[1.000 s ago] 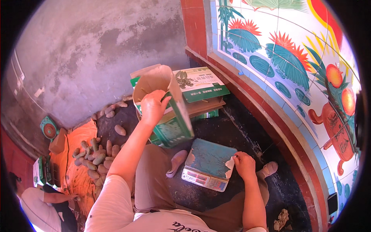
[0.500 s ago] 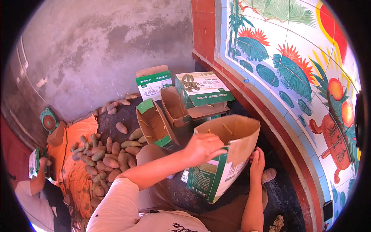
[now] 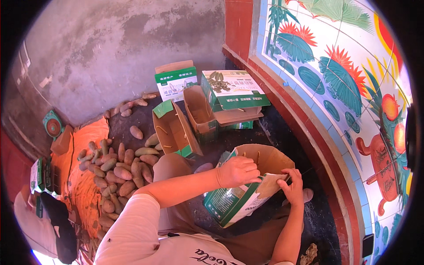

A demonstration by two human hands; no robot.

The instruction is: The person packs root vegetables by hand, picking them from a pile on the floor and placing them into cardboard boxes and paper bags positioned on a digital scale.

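Observation:
A green and white cardboard box (image 3: 230, 204) with an opening at its top stands tilted between my legs. My left hand (image 3: 240, 171), its fingers closed, pinches the near left of the box's upper edge. On the right my right hand (image 3: 292, 185) grips the near right corner of the rim, thumb on the edge and fingers along the side. Bare brown cardboard shows where the printed layer ends near this rim. Inside the box, yellowish cord pieces hang from the far wall.
Open boxes (image 3: 175, 134) and a closed-looking printed box (image 3: 234, 90) stand ahead. Heaped radish-like roots (image 3: 123, 172) lie to my left, partly on an orange cloth (image 3: 88, 141). Another person (image 3: 37, 225) is at far left. A tiled mural wall (image 3: 335, 75) rises at right.
The box has tilted and moved slightly lower. My right hand has come up from the box's side to its rim, while my left hand stays at the upper edge.

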